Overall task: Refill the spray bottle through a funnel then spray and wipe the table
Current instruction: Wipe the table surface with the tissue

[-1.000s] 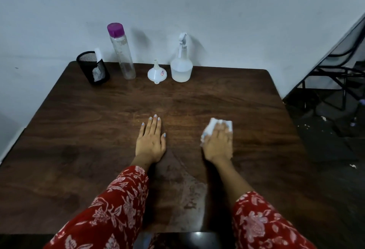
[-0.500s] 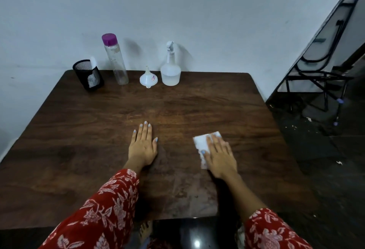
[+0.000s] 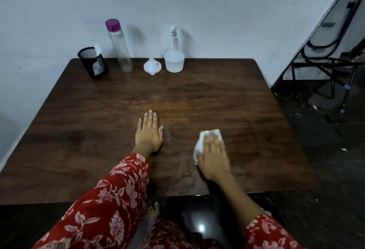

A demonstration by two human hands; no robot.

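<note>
A dark wooden table (image 3: 98, 130) fills the view. My right hand (image 3: 214, 156) presses flat, with straight fingers, on a white tissue (image 3: 199, 146) lying on the table's near right part. My left hand (image 3: 149, 133) rests flat on the wood beside it, palm down, holding nothing. Along the back edge stand a clear spray bottle (image 3: 174, 59) with a white trigger head, a small white funnel (image 3: 152, 66) turned wide end down, and a tall clear bottle (image 3: 119, 47) with a purple cap.
A black mesh cup (image 3: 92, 63) holding white tissue stands at the back left corner. A pale wall runs behind the table. A folded black metal chair (image 3: 324, 55) leans at the right over a dark floor. Worn pale patches mark the table's near edge.
My right hand has slid the tissue back toward me and a little to the right across the table. My left hand has stayed flat in place. The view has shifted.
</note>
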